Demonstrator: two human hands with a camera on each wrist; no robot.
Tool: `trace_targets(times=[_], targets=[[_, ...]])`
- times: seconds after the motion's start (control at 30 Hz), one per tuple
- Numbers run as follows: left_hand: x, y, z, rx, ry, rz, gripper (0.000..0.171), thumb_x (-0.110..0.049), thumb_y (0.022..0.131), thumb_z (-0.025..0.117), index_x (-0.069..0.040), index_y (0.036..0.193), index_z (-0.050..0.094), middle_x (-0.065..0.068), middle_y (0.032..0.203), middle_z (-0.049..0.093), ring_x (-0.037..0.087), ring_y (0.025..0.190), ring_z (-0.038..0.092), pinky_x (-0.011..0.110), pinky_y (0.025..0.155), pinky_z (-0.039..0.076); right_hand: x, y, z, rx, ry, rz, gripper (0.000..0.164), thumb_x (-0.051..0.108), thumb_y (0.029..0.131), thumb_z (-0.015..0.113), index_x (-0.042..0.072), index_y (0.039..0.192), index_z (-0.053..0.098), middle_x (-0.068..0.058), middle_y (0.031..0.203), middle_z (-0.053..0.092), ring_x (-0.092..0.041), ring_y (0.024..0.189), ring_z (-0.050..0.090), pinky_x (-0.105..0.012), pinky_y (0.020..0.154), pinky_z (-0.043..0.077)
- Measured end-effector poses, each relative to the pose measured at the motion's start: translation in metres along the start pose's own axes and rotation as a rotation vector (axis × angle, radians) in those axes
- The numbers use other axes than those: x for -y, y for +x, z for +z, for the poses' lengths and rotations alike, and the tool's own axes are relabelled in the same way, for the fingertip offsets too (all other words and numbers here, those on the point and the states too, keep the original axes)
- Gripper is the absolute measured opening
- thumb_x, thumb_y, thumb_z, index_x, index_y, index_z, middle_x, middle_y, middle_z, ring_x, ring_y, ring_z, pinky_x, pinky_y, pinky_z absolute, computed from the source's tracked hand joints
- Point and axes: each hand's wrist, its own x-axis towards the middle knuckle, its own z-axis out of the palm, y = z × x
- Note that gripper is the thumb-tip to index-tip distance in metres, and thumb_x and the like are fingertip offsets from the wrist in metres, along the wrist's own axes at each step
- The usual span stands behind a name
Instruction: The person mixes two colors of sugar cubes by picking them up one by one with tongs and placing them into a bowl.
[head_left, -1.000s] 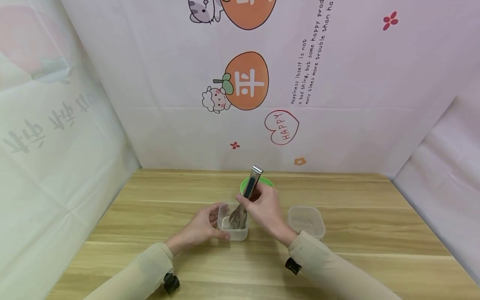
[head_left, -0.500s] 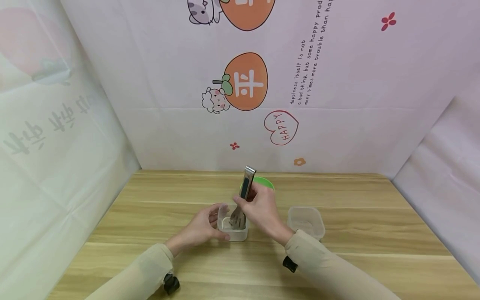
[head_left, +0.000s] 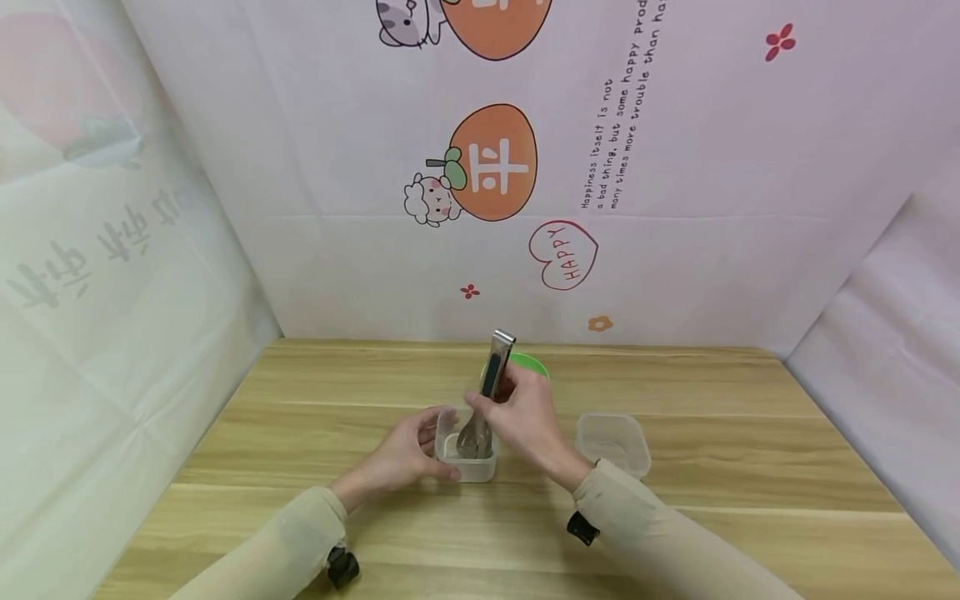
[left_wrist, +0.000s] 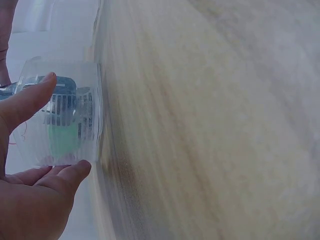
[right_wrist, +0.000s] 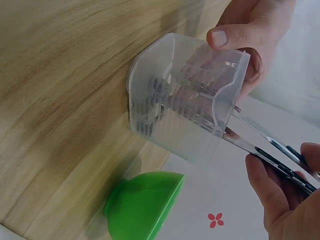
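In the head view, my left hand (head_left: 399,457) holds a clear square plastic container (head_left: 477,473) on the table by its left side. Thumb (left_wrist: 31,102) and fingers span its walls in the left wrist view. My right hand (head_left: 528,419) grips metal tongs (head_left: 492,375) with dark handle inserts, tilted, their heads down inside the container. Through the cloudy wall in the right wrist view, the slotted tong heads (right_wrist: 145,117) show near the container's bottom. Whether anything lies between them I cannot tell.
Behind my right hand stands a green bowl (head_left: 532,362), partly hidden. To the right, near my right forearm, sits a second clear plastic container (head_left: 617,442). A printed white sheet (head_left: 360,275) rises at the table's back edge.
The tongs' upper end has shifted slightly left, along with my right hand. Their heads turned and look different inside the container. My left hand and the container stay in place.
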Motion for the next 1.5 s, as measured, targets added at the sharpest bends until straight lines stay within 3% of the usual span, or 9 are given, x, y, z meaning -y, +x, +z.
trace_targets(times=[1.0, 1.23, 1.4, 1.5], targets=[[0.002, -0.001, -0.001, 0.005, -0.003, 0.005, 0.098, -0.003, 0.078, 0.092, 0.006, 0.158, 0.037, 0.025, 0.157, 0.047, 0.043, 0.143, 0.047, 0.046, 0.115, 0.046, -0.011, -0.001, 0.003, -0.001, 0.02, 0.032, 0.018, 0.006, 0.088, 0.085, 0.011, 0.085, 0.067, 0.002, 0.073, 0.066, -0.015, 0.067, 0.061, -0.027, 0.059, 0.055], [0.003, 0.0, 0.0, 0.01, -0.013, 0.004, 0.099, -0.003, 0.078, 0.093, 0.006, 0.158, 0.036, 0.026, 0.158, 0.046, 0.044, 0.143, 0.046, 0.045, 0.115, 0.046, -0.011, 0.002, -0.002, -0.044, 0.068, 0.05, 0.015, 0.006, 0.088, 0.084, 0.008, 0.085, 0.07, -0.001, 0.073, 0.069, -0.017, 0.067, 0.064, -0.028, 0.057, 0.056], [0.002, 0.0, 0.0, 0.006, -0.025, 0.004, 0.099, -0.001, 0.077, 0.093, 0.007, 0.158, 0.036, 0.028, 0.158, 0.045, 0.045, 0.143, 0.046, 0.044, 0.115, 0.046, -0.006, 0.006, -0.01, -0.087, 0.098, 0.064, 0.014, 0.004, 0.087, 0.085, 0.005, 0.082, 0.071, -0.003, 0.07, 0.069, -0.017, 0.063, 0.063, -0.025, 0.053, 0.05], [0.002, -0.001, 0.001, 0.0, -0.044, 0.007, 0.099, 0.001, 0.076, 0.092, 0.008, 0.157, 0.036, 0.029, 0.157, 0.045, 0.046, 0.142, 0.047, 0.043, 0.115, 0.047, -0.003, 0.011, -0.018, -0.106, 0.15, 0.086, 0.013, 0.001, 0.087, 0.084, 0.001, 0.083, 0.071, -0.007, 0.071, 0.07, -0.021, 0.063, 0.066, -0.025, 0.054, 0.056]])
